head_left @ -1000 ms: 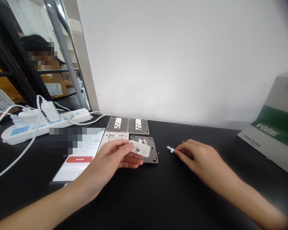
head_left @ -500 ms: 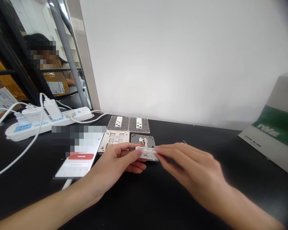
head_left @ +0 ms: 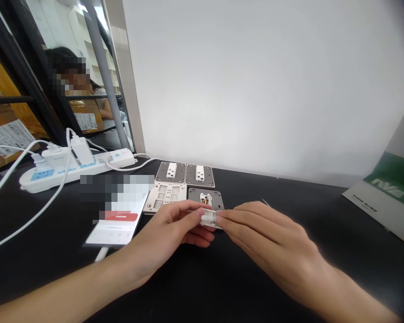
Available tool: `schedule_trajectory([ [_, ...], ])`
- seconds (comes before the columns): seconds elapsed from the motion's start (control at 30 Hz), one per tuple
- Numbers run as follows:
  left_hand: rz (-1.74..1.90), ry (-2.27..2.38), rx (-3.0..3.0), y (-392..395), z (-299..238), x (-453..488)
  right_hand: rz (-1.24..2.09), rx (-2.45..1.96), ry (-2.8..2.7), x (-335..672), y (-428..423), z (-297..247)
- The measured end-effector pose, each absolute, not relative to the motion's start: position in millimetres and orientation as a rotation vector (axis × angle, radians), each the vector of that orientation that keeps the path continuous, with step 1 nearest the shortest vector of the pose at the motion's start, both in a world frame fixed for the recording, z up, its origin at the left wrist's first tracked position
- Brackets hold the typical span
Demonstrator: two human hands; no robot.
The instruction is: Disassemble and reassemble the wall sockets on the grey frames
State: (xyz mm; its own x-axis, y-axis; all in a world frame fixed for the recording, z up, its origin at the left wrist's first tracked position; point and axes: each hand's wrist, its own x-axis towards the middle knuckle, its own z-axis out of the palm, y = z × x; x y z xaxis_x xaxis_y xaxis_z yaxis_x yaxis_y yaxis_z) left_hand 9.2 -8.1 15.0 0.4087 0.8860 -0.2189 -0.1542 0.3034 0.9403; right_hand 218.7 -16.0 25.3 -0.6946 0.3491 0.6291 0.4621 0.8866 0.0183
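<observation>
While you work that small white plastic module [head_left: 209, 219] between both hands, your left hand [head_left: 166, 229] is pinching one end with thumb and fingers, and your right hand [head_left: 267, 235] is closed on the other, fingertips pressed against it. The module is held just above the black tabletop [head_left: 188, 278], at the near edge of a grey plate [head_left: 195, 195] (a small white fitting sits on that plate, just behind your grip). Set your fingertips square on the plastic, press evenly from both sides, and hold your wrists low and steady.
</observation>
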Motion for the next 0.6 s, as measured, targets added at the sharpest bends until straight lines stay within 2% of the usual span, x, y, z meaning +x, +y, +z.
schedule_trajectory([
  [0.5, 0.837, 0.883, 1.050, -10, 10, 9, -0.362, -0.614, -2.500, 215, -22, 40],
  [0.6, 0.808, 0.918, 1.126, -10, 10, 9, -0.302, -0.610, -2.510, 217, -23, 37],
])
